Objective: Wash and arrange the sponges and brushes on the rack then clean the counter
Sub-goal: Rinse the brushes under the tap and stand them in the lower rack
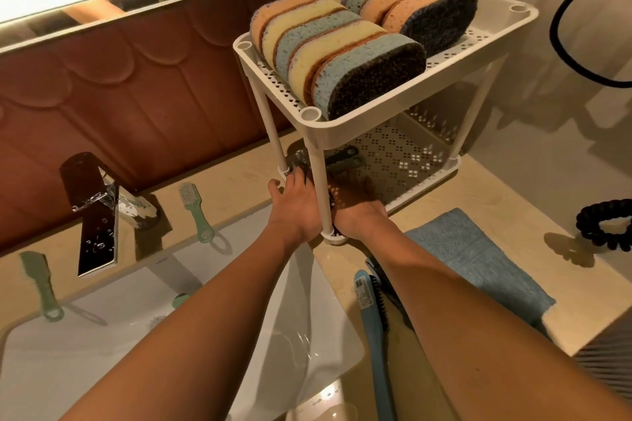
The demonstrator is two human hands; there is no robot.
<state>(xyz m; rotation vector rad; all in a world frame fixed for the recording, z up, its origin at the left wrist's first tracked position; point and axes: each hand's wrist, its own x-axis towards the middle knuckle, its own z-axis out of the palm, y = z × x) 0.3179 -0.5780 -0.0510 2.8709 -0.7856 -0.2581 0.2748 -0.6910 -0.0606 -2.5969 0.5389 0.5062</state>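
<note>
Here, I am seeing both hands reaching into the lower tier of the rack [393, 133]; the left hand [297, 205] and right hand [355, 212] are half hidden by its leg, so I cannot tell their grasp. Sponges [342, 51] are standing on top.

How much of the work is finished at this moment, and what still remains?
Done: two rows of sponges stand on the rack's top shelf. In hand: the left hand and right hand reach into the lower shelf, arranging brushes. Left: two green brushes, a blue brush, then wiping the counter.
</note>
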